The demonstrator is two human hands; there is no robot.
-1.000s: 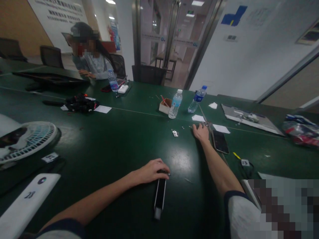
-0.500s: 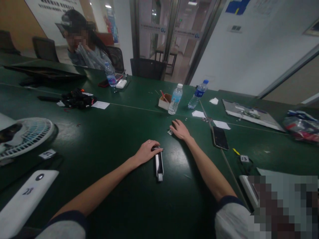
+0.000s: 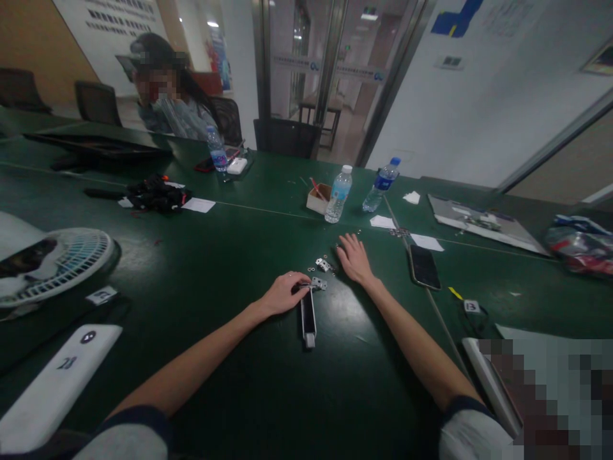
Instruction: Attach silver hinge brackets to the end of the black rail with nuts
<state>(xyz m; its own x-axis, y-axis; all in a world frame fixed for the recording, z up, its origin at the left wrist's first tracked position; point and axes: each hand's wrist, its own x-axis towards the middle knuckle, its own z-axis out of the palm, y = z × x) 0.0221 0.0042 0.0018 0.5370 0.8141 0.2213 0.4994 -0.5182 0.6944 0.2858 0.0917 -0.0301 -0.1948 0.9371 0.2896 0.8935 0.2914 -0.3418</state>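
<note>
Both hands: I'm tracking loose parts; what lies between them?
Metal plates and small bits lie between left hand and right hand, in the head view.

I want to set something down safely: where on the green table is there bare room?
Bare green table lies between the white fan and the left hand, and between the forearms, nearer than the black-and-silver bar. It is crowded between left and right hand, where metal plates and small rings lie, and beyond the phone, with paper slips.
</note>
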